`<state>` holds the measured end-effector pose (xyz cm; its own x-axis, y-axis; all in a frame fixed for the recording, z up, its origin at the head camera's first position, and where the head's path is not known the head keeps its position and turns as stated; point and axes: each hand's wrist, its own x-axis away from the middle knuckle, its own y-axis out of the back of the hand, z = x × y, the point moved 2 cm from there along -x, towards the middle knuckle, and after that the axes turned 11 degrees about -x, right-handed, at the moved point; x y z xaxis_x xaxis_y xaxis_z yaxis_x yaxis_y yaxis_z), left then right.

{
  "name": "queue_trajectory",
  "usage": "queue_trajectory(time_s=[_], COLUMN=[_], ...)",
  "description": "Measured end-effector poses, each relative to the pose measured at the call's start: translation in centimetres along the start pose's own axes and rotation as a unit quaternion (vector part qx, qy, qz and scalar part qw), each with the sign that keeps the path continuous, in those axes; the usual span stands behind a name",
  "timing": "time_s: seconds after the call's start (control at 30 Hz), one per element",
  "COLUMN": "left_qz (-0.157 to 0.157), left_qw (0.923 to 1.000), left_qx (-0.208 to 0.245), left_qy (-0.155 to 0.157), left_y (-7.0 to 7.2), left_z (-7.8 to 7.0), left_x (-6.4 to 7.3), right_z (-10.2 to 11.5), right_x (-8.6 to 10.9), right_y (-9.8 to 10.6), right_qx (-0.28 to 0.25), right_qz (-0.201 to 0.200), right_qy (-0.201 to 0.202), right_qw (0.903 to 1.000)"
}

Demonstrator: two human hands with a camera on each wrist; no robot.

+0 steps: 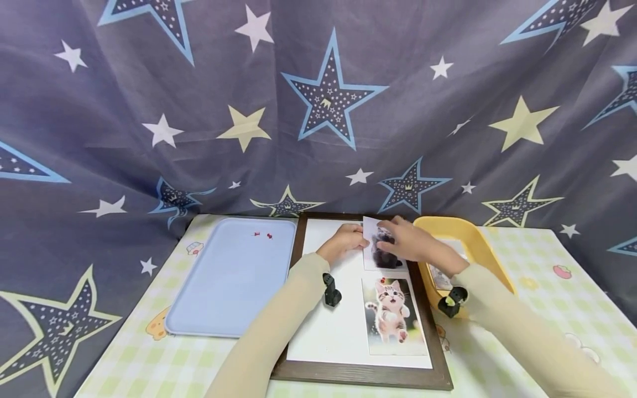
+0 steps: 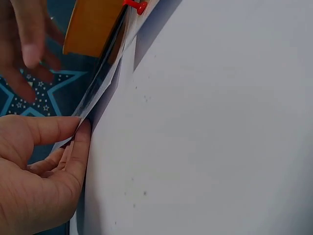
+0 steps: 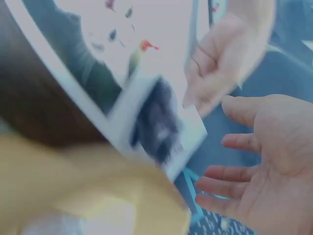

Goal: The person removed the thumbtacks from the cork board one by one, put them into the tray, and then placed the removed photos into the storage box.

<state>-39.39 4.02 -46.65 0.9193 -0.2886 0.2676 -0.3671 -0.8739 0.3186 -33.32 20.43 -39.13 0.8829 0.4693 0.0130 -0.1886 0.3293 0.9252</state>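
Observation:
Between thumb and fingers my left hand pinches the left edge of a photo of a dark grey kitten. The photo is over the upper right of a white board with a brown frame. In the head view my right hand overlaps the photo's right side. The right wrist view shows that hand with fingers spread, apart from the photo. Below lies a photo of a striped kitten, with a red push pin at its top.
A light blue tray stands left of the board, bearing two red push pins near its far edge. To the right, a yellow basket has more pictures inside. A star-patterned curtain hangs behind the table.

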Motion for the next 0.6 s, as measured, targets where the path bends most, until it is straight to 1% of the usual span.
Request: queue_trajectory(time_s=[0.2, 0.3, 0.37, 0.47, 0.5, 0.53, 0.6], left_qz=[0.020, 0.021, 0.015, 0.010, 0.008, 0.005, 0.006], left_qw=[0.9998, 0.9998, 0.9998, 0.9999, 0.9999, 0.9999, 0.9999], left_qx=[0.006, 0.008, 0.010, 0.006, 0.010, 0.008, 0.006], left_qy=[-0.002, -0.002, 0.001, 0.004, -0.007, -0.006, -0.007], left_y=[0.1, 0.0, 0.0, 0.1, 0.1, 0.0, 0.0], left_z=[0.1, 0.1, 0.2, 0.6, 1.4, 1.7, 1.8], left_x=[0.2, 0.1, -0.1, -0.9, -2.1, -2.6, -2.9], right_z=[-2.1, -3.6, -4.7, -6.3, -6.8, -7.3, -8.1], right_x=[1.8, 3.1, 3.8, 4.9, 5.2, 5.5, 6.2], right_y=[3.5, 4.9, 5.7, 6.6, 6.8, 7.0, 7.4], right_qx=[-0.006, 0.006, 0.024, 0.052, 0.058, 0.065, 0.076], right_qz=[-0.019, -0.024, -0.026, -0.024, -0.022, -0.020, -0.010], right_qy=[-0.023, -0.034, -0.044, -0.066, -0.073, -0.078, -0.090], right_qw=[0.9995, 0.9991, 0.9984, 0.9962, 0.9954, 0.9946, 0.9930])
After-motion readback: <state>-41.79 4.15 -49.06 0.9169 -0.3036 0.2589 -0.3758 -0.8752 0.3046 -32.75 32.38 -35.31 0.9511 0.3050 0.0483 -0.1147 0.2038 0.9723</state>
